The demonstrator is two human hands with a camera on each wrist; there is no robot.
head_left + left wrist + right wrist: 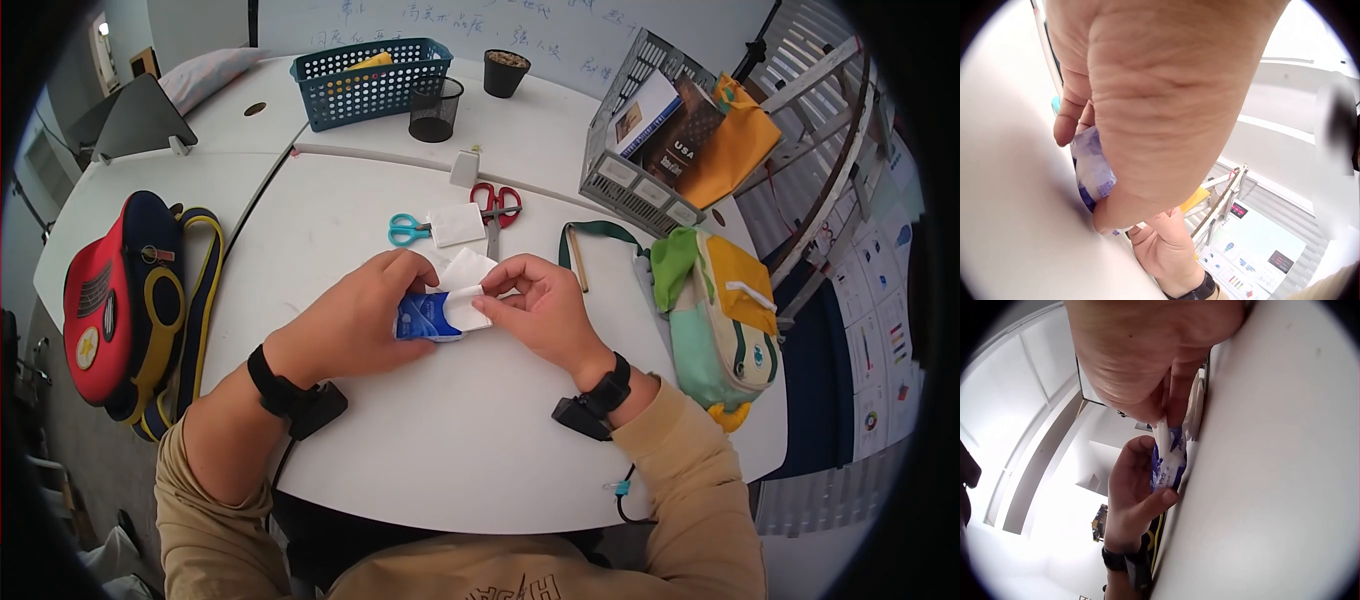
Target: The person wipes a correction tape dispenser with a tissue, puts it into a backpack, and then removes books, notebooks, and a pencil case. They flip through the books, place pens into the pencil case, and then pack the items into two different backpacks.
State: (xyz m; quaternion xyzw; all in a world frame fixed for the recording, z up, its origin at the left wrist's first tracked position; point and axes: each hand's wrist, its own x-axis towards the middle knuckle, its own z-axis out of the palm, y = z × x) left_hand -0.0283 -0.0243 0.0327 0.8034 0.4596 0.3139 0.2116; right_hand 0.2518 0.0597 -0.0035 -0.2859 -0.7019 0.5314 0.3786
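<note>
A blue and white tissue pack (pixel 425 316) lies low over the table in the middle of the head view. My left hand (pixel 340 315) grips its left end, thumb along the near edge and fingers on the far side. White tissues (pixel 466 309) show at the pack's right end, where my right hand (pixel 540 312) pinches them between thumb and fingertips. In the right wrist view, the pack (pixel 1170 464) is between both hands. Just beyond the hands lies a loose white tissue (pixel 467 266), and past it a folded white piece (pixel 456 225).
Teal-handled scissors (pixel 403 231) and red-handled scissors (pixel 508 203) lie beyond the hands. A red and navy backpack (pixel 110 300) stands left, a green and yellow bag (pixel 712 330) right. Farther back are a teal basket (pixel 340 100), black mesh cup (pixel 433 120), small pot (pixel 505 75) and grey crate (pixel 640 190).
</note>
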